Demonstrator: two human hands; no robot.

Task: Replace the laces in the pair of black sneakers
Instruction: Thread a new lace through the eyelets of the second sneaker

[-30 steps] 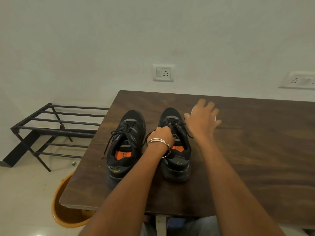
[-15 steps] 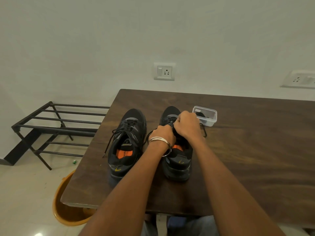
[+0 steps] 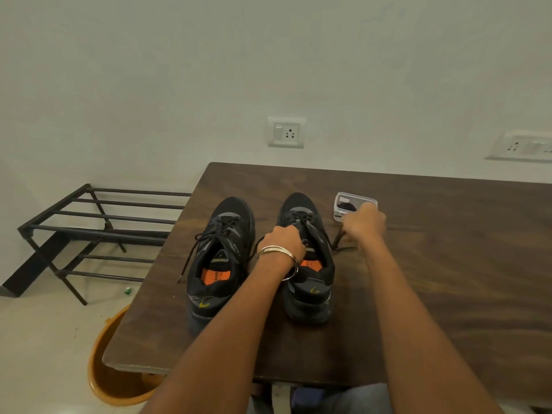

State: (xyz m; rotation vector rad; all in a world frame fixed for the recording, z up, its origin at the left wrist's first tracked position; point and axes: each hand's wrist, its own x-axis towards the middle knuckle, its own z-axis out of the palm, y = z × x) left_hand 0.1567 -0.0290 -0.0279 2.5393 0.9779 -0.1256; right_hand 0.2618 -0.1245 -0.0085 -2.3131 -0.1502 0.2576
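Two black sneakers with orange insoles stand side by side on the dark wooden table (image 3: 448,264), toes away from me. The left sneaker (image 3: 219,258) has its black lace loose, one end trailing off to the left. My left hand (image 3: 283,240), with metal bangles on the wrist, grips the laced tongue area of the right sneaker (image 3: 310,279). My right hand (image 3: 363,224) is out to the right of that shoe and pinches its black lace (image 3: 339,239), pulled sideways over the table. A small clear plastic box (image 3: 343,203) with dark contents sits just beyond my right hand.
A black metal shoe rack (image 3: 98,225) stands on the floor left of the table. An orange bucket (image 3: 113,380) sits under the table's near left corner. Two wall sockets (image 3: 286,132) are mounted behind the table.
My right hand went from beside the shoe to its laces, then drew a lace out to the right toward the clear box. My left hand stayed on the right sneaker.
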